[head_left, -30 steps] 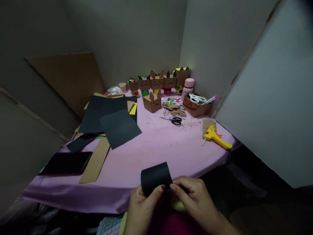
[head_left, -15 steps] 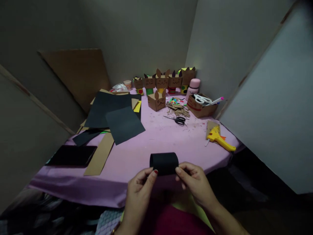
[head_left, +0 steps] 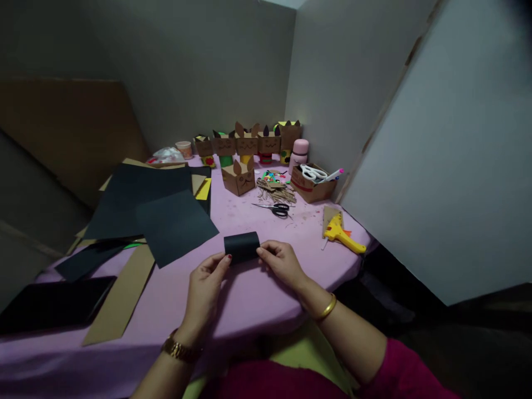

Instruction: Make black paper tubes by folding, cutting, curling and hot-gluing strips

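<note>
A black paper tube (head_left: 241,247) lies sideways between my two hands, just above the front part of the table. My left hand (head_left: 206,282) pinches its left end between thumb and fingers. At the right end, my right hand (head_left: 282,263) grips the rim the same way. Beyond the tube are black-handled scissors (head_left: 277,209) and a cardboard box with ears and a drawn face (head_left: 238,177). Large black paper sheets (head_left: 177,224) lie to the left of my hands.
The pink-covered table (head_left: 266,310) holds a yellow glue gun (head_left: 344,235) at right. Cardboard scraps (head_left: 276,191) lie near a box of tools (head_left: 311,185) and a pink bottle (head_left: 299,155). A cardboard strip (head_left: 122,299) and dark tablet (head_left: 58,305) are at left. Several eared figures (head_left: 248,143) stand behind.
Both hands have carried the black paper tube forward, away from my body and over the table. The view has turned to the right. Both ends are still held.
</note>
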A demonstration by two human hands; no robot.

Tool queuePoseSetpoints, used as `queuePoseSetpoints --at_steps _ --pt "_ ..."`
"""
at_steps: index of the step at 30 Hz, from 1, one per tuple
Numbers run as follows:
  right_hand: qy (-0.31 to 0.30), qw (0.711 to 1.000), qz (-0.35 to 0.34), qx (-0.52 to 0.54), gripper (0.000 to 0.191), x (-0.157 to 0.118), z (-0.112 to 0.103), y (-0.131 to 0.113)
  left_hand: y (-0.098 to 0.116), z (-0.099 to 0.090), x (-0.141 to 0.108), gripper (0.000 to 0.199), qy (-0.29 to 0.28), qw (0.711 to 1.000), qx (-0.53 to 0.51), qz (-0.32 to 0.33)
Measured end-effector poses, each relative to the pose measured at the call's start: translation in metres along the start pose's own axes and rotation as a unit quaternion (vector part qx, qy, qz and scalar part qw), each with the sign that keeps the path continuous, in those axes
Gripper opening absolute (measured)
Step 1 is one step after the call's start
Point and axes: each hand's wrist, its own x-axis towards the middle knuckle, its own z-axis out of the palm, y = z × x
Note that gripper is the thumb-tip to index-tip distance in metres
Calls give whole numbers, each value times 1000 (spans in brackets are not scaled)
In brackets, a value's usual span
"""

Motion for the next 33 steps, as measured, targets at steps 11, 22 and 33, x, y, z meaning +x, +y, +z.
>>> queuePoseSetpoints --at_steps 11,22,33 --pt "-15 1000 13 18 19 1 -3 6 -3 0 -3 23 13 1000 -14 12" --pt "-12 999 7 34 18 -1 -3 7 -3 1 -1 23 21 1000 -4 22" --pt "-11 998 27 61 19 -5 -6 1 1 -3 -15 19 41 997 46 54"
